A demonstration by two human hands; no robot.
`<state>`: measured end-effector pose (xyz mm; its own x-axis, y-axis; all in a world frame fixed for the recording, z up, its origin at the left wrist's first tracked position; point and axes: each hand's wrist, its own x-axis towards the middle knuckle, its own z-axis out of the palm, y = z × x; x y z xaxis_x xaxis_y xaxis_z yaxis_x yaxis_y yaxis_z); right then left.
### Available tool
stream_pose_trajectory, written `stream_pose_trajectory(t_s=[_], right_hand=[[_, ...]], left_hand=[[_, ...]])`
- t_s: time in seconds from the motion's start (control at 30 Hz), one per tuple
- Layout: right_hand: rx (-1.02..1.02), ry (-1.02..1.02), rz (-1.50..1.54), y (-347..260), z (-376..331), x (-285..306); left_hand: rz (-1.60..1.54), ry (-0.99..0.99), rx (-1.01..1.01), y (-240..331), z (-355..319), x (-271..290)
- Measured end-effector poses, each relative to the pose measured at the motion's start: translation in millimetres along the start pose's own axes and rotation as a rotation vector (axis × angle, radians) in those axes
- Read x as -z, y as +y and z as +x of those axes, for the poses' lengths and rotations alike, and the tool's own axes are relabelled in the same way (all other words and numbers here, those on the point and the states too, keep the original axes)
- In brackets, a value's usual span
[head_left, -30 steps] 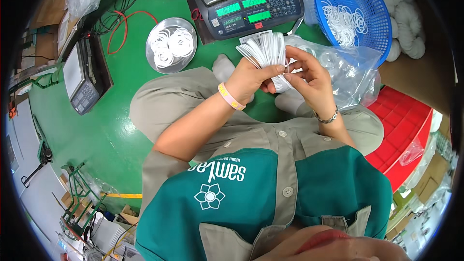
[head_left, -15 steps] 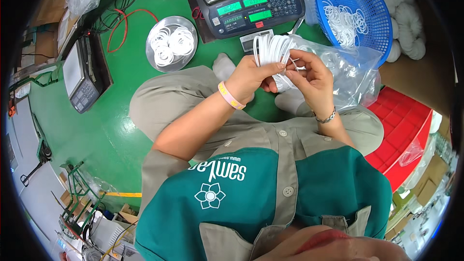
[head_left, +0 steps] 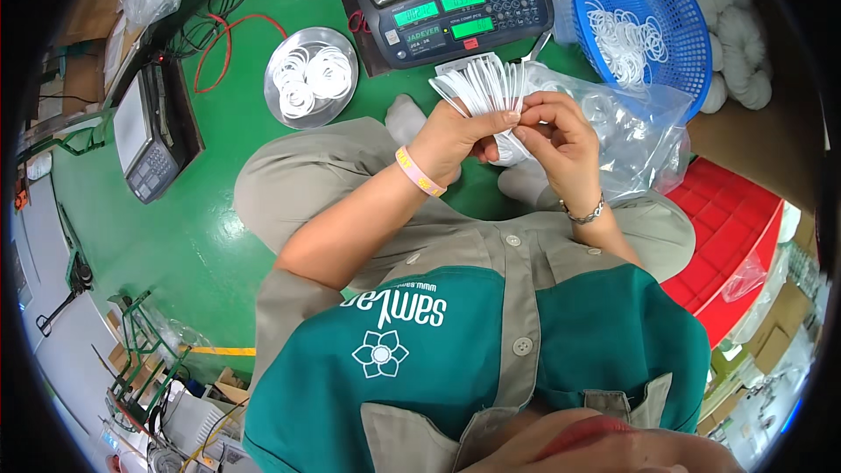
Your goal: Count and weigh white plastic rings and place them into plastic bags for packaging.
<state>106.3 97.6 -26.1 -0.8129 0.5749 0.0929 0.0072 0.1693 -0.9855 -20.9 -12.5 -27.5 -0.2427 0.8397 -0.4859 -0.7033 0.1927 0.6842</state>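
Left hand [head_left: 451, 133] is closed on rings [head_left: 489, 92], right hand [head_left: 568, 142] pinching their edge; slackening could spill some toward eleven o'clock.

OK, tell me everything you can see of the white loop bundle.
The bundle of thin, white, cord-like loops looks smooth and flexible; its material is unclear. It fans out at the top, leaning left, toward the black electronic scale, and narrows below. The left hand clasps its middle; the right hand touches its right side.
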Motion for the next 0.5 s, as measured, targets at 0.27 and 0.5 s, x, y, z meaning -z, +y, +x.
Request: stream_pose_trajectory(t_s=[0.27, 0.5], right_hand=[[0.147, -0.051, -0.410, -1, 0, 9], [0.125, -0.196, -0.279, -7, 5, 24]], left_hand=[[0.133, -0.035, 0.035, -7, 1, 7], [0.257, -0.190, 0.064, 0, -10, -6]])
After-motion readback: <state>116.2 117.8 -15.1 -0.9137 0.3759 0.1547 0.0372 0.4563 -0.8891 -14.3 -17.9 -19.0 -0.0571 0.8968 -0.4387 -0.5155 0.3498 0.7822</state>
